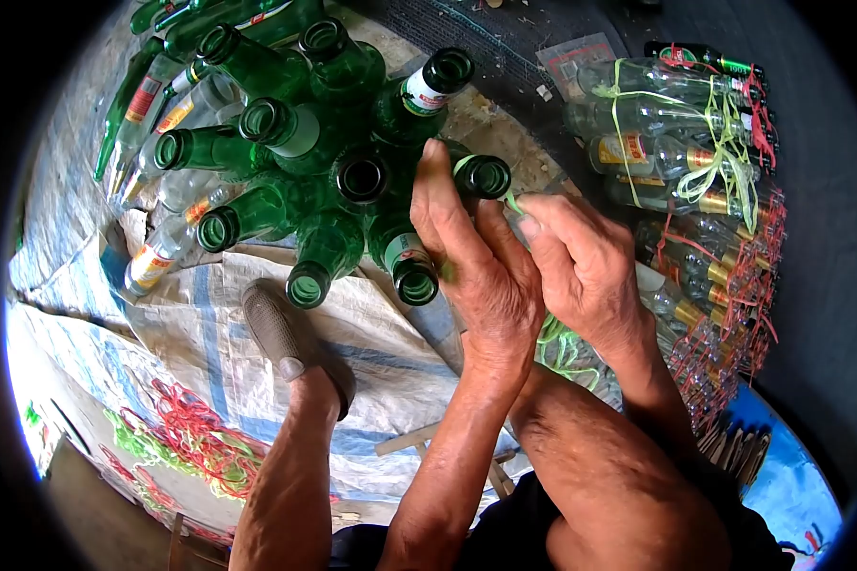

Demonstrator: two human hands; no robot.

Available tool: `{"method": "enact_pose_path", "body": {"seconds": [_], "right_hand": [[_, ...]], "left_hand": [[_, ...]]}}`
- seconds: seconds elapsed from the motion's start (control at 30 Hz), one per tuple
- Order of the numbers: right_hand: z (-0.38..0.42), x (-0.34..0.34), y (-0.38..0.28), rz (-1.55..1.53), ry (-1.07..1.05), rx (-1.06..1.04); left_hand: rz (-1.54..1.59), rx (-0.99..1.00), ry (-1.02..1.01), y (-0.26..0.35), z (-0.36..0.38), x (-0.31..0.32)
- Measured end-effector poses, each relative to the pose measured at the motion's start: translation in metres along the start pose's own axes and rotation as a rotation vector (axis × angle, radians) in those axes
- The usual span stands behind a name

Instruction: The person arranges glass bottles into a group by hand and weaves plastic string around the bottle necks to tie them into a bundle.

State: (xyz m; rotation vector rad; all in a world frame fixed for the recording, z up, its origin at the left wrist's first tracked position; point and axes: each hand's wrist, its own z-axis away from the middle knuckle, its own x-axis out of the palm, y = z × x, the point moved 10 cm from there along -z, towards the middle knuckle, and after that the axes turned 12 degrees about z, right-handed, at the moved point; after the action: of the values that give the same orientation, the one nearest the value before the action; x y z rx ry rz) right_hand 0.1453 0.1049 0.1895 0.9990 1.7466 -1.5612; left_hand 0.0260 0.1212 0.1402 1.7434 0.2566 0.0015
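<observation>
Several green glass bottles (328, 243) stand in a tight cluster in front of me, their open necks leaning outward. My left hand (481, 262) lies against the cluster's right side, fingers stretched out and spread between a labelled bottle and the rightmost green bottle (486, 177). Thumb and forefinger of my right hand (586, 262) pinch a light green plastic string (512, 202) just beside that rightmost bottle's mouth. Most of the string's path is hidden by the bottles and my hands.
Clear bottles (647, 119) tied in bundles with green and red string lie at right. More loose bottles (152, 252) lie at left. A pile of red and green strings (195, 438) sits on the striped woven sheet (229, 357), near my shod foot (286, 328).
</observation>
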Motion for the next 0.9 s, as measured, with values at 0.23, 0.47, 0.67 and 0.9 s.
{"method": "enact_pose_path", "body": {"seconds": [0.23, 0.47, 0.67, 0.9], "right_hand": [[0.005, 0.003, 0.003, 0.004, -0.025, 0.031], [0.007, 0.006, 0.006, 0.001, -0.041, 0.042], [0.012, 0.007, 0.005, -0.022, -0.031, 0.014], [0.022, 0.004, -0.003, 0.055, -0.108, -0.007]], "left_hand": [[-0.004, -0.002, -0.055, 0.002, 0.013, -0.003], [0.112, -0.011, -0.074, 0.006, 0.026, -0.008], [0.133, 0.102, -0.097, 0.029, 0.046, -0.020], [0.193, 0.041, -0.376, 0.025, 0.031, -0.013]]}}
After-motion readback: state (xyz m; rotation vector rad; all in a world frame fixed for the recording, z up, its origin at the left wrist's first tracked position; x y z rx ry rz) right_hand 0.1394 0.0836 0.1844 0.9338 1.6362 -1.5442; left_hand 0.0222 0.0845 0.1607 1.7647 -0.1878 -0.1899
